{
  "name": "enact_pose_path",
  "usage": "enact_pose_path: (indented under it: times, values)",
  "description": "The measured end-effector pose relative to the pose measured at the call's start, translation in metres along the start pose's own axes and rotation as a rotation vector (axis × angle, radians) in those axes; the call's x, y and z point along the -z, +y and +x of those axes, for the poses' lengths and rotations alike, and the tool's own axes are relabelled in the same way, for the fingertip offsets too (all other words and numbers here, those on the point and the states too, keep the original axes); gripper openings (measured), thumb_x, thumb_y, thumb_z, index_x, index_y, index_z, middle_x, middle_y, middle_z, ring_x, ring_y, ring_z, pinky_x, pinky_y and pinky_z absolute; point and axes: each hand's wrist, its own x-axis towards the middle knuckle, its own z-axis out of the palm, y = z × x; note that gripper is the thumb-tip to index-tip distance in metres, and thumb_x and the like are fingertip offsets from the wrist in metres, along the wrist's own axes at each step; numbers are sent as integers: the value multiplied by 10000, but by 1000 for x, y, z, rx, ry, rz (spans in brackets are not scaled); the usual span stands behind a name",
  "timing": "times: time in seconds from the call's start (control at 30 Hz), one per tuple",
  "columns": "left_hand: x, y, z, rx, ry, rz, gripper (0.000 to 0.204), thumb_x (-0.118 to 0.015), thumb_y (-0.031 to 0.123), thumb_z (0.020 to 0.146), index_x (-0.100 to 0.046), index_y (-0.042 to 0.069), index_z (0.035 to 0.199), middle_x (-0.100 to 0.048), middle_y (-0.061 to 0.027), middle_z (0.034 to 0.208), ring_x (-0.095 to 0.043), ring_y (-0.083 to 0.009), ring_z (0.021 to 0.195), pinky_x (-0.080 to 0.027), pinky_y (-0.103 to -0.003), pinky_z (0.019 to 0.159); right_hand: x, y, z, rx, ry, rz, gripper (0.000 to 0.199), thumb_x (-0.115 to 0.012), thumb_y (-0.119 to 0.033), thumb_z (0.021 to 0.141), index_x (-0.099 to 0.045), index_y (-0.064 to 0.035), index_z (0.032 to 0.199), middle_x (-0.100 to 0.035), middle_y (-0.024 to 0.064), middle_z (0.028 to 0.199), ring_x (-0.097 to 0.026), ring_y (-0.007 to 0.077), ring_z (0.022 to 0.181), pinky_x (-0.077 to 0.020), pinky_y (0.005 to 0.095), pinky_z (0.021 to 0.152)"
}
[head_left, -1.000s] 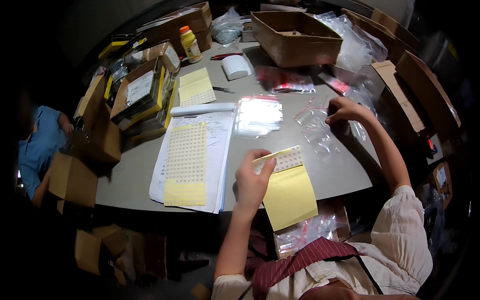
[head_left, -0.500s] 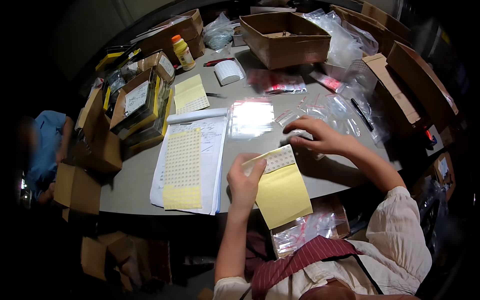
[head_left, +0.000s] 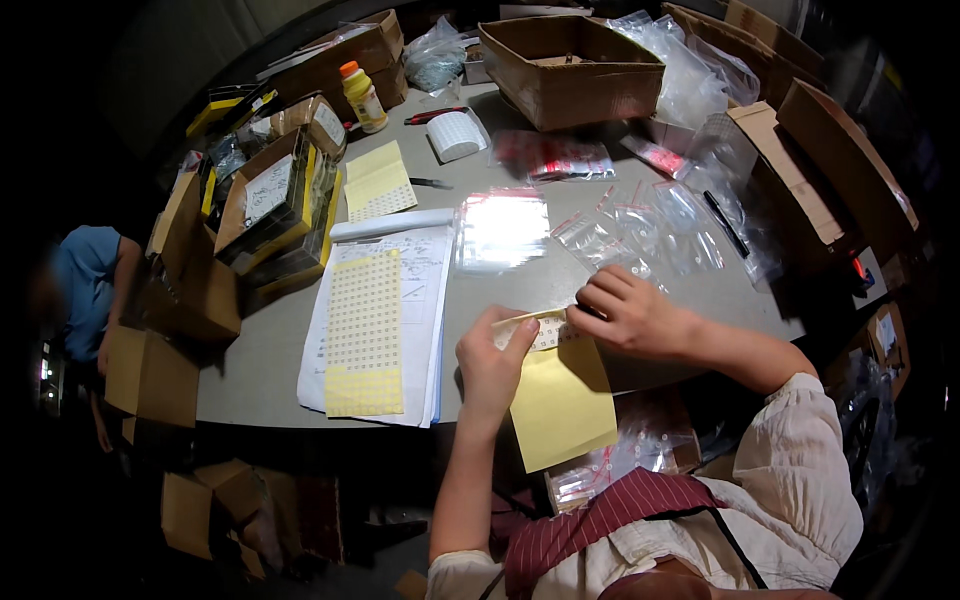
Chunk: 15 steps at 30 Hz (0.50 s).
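In the head view, a yellow-backed label sheet (head_left: 563,405) is held over the near edge of the grey tabletop (head_left: 255,375), its printed strip at the top and its plain yellow part hanging below. The upper left corner of the sheet is pinched by the left hand (head_left: 488,362), with the thumb laid on the printed face. The right hand (head_left: 632,316) is placed at the strip's right end, its fingers curled in; whether anything is gripped there cannot be told, since the fingertips are largely hidden. Beyond the hands, loose clear bags (head_left: 598,244) are scattered, and a glossy stack of bags (head_left: 503,232) is laid to their left. A black marker (head_left: 726,223) is seen to the right. Farther left, a notepad (head_left: 428,275) is partly covered by a long label sheet (head_left: 363,325), with a folded yellow sheet (head_left: 376,172) set just beyond it. A label roll (head_left: 455,137), an orange-capped bottle (head_left: 364,98) and an open cardboard box (head_left: 570,92) are stood toward the far side. At the left, a blue sleeve (head_left: 90,265) of another person is seen.
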Motion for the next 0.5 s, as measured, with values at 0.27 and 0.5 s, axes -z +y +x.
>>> enact_pose_path:
  times: [0.27, 0.5]
  values:
    - [0, -5, 3, 29, -25, 36, 208, -768, 171, 887, -688, -19, 915, -697, -42, 812, -602, -86, 749, -499, -264, 684, 1, 18, -16, 363, -102, 94, 149, -633, -141, 750, -629, -53, 870, -579, 57, 929, -570, 233, 878, -506, 337, 788]
    - [0, -3, 2, 56, -13, -4, 213, -769, 165, 895, -690, -26, 945, -708, -50, 829, -617, -92, 752, -510, -265, 696, 18, 61, 1, -248, -177, 578, 116, -675, -142, 875, -630, -42, 914, -622, 114, 918, -615, 295, 873, -514, 415, 790]
